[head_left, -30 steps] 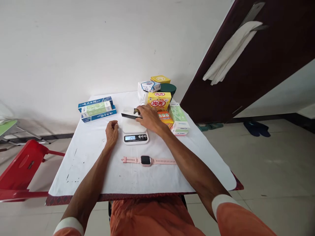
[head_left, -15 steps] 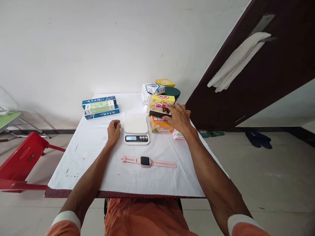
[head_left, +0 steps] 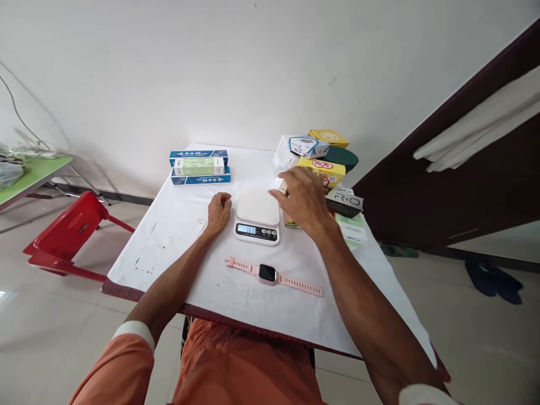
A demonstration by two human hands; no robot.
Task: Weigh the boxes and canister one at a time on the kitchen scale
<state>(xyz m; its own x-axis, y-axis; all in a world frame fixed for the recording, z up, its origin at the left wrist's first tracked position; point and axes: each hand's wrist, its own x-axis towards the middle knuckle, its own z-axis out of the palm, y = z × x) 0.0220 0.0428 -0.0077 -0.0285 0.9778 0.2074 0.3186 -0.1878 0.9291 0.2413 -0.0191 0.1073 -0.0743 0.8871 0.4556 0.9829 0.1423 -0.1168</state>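
My left hand point(head_left: 219, 214) rests on the white cloth just left of the kitchen scale point(head_left: 258, 208), fingers loosely bent and holding nothing visible. The scale has a white platform with nothing on it and a lit display that seems to read 363. Over the scale's right edge, my right hand point(head_left: 307, 199) is open, thumb and fingers apart, in front of the yellow box point(head_left: 327, 169). It partly hides that box and the orange box below. By its wrist is a black box point(head_left: 345, 202) marked "R&O", above a green-and-white box point(head_left: 352, 229).
A pink-strapped watch point(head_left: 267, 274) lies in front of the scale. Blue toothpaste boxes point(head_left: 201, 179) with a pale green box point(head_left: 199, 166) on them are at the back left. White boxes point(head_left: 309, 147) and a dark green lid point(head_left: 342, 158) stand at the back right. A red chair point(head_left: 67, 236) is left.
My right hand has let go of the black box, now farther right, and moved left toward the scale. The display number has changed. The view has swung, shifting the table; my left hand stays beside the scale.
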